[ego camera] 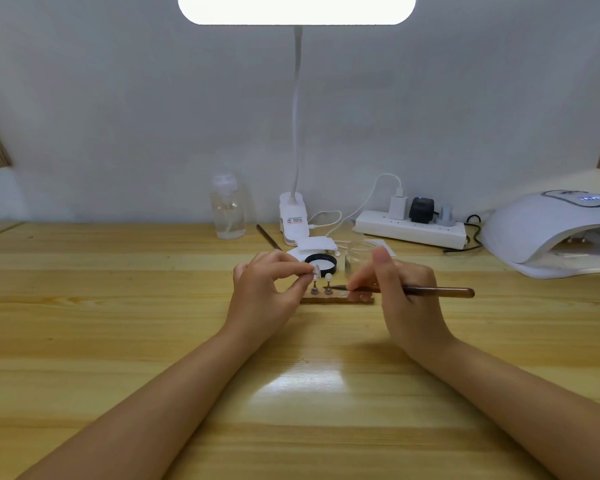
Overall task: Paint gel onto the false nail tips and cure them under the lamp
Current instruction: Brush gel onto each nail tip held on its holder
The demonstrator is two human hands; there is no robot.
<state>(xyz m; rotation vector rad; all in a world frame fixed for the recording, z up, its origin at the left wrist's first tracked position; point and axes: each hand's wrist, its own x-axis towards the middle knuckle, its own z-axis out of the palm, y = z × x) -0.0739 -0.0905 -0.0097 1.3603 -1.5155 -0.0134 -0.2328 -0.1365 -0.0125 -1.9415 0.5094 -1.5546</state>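
A narrow brown holder strip [326,300] lies on the wooden table at the centre, with two small metal stands on it. My left hand [264,285] pinches the false nail tip [315,270] on the left stand. A second pale nail tip [328,277] sits on the stand beside it. My right hand [399,289] grips a brown-handled gel brush [430,291], whose bristle end points left and lies near the second stand's base. The white curing lamp [548,233] stands at the far right, its display lit.
Behind the hands sit a black-rimmed open gel pot [321,262], a clear glass jar [359,252], white pads, a second brush [267,237], a clear pump bottle [227,211], a clip desk lamp [293,220] and a power strip [409,230] with cables.
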